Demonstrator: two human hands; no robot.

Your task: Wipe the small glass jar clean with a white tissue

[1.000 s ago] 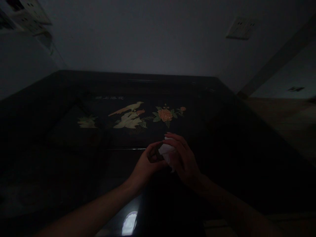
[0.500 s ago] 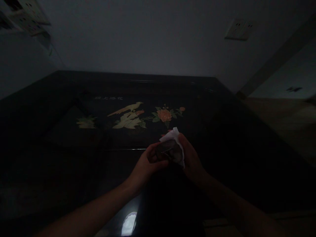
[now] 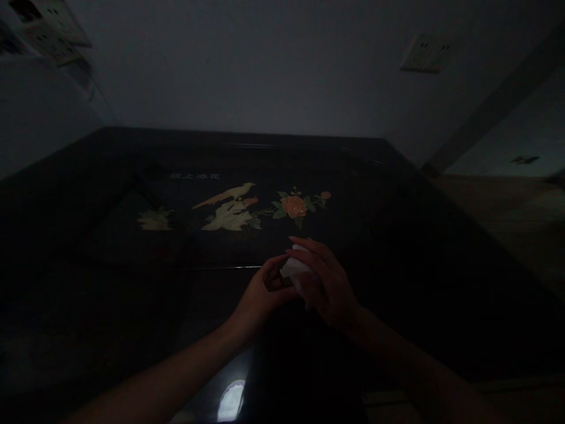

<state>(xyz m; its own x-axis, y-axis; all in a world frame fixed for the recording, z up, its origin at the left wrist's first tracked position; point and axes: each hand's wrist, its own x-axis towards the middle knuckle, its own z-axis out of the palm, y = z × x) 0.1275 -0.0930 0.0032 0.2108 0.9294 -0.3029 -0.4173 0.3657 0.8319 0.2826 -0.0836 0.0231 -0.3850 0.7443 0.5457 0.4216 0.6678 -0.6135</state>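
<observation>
Right hand (image 3: 333, 288) grips white tissue (image 3: 293, 267), fingers draped over, likely keeping it bunched. Left hand (image 3: 258, 297) curls beside tissue, seemingly for steadying; contents too dark to tell. Inlaid flower (image 3: 294, 206) beyond grip.

Single head view, worn on person's head, looking forward and down over forearms; hands (image 3: 300, 280) showing fairly near, just below centre; tabletop (image 3: 212, 247) spreading around and beyond them, wall (image 3: 247, 70) rising behind.
</observation>
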